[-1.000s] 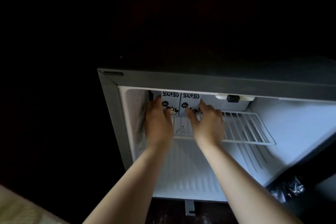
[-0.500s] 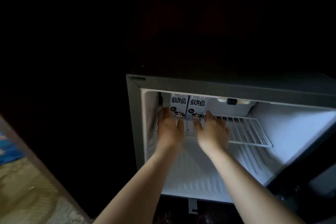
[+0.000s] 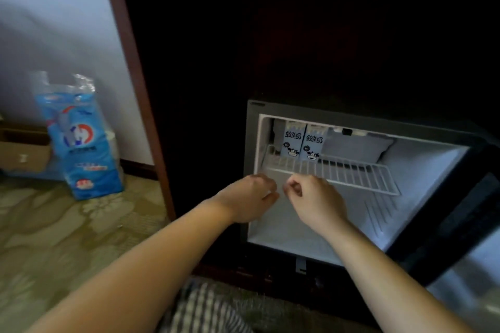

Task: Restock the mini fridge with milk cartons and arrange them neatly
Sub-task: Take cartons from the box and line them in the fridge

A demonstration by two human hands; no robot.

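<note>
Two white milk cartons with a cow print stand upright side by side at the back left of the wire shelf (image 3: 359, 174) in the open mini fridge (image 3: 270, 108): the left carton (image 3: 292, 142) and the right carton (image 3: 314, 144). My left hand (image 3: 250, 197) and my right hand (image 3: 315, 199) hang in front of the fridge opening, below the shelf's front edge. Both hands have loosely curled fingers and hold nothing. Neither hand touches a carton.
The fridge door (image 3: 460, 227) stands open at the right. A blue plastic pack (image 3: 81, 140) stands on the patterned carpet at the left, by a cardboard box (image 3: 21, 154) and a wooden post (image 3: 135, 76). Striped cloth (image 3: 205, 308) lies below.
Both hands have let go of the two cartons and drawn back out of the fridge. My head has turned left and pulled back, bringing the blue pack and carpet into view.
</note>
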